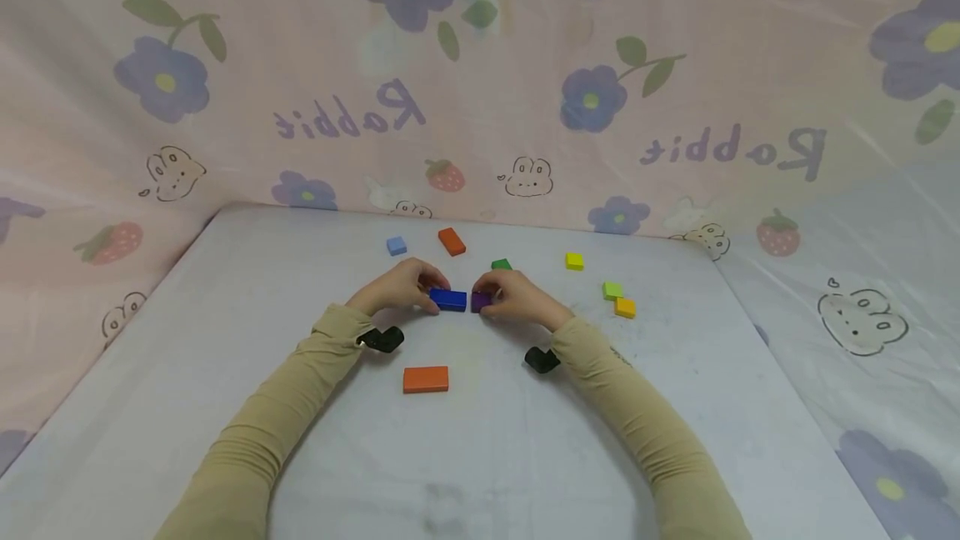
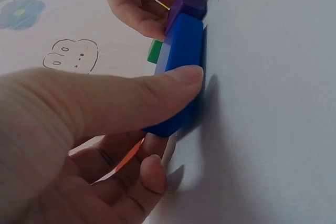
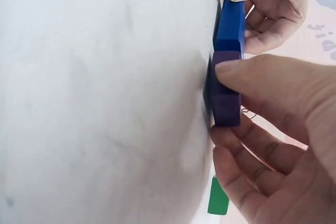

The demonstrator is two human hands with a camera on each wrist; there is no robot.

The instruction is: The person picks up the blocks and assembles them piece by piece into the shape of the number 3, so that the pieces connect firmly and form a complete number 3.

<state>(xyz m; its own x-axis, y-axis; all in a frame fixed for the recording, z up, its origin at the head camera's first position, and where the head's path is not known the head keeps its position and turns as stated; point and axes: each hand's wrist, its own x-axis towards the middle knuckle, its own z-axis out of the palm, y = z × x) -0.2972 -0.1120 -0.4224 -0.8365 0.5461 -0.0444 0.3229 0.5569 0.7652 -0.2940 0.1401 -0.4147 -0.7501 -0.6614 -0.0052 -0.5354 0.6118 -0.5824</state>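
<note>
A person's left hand [image 1: 401, 284] grips a rectangular blue block [image 1: 448, 300] on a white desk [image 1: 480, 457], while the right hand [image 1: 521, 298] pinches a purple block [image 1: 478, 303] just beside it at three o'clock. Each grip is narrow, thumb and fingers on its block. In the head view, a red-orange block [image 1: 452, 242] lies at the blue block's twelve o'clock, a green block [image 1: 501, 263] at the purple block's one o'clock.
</note>
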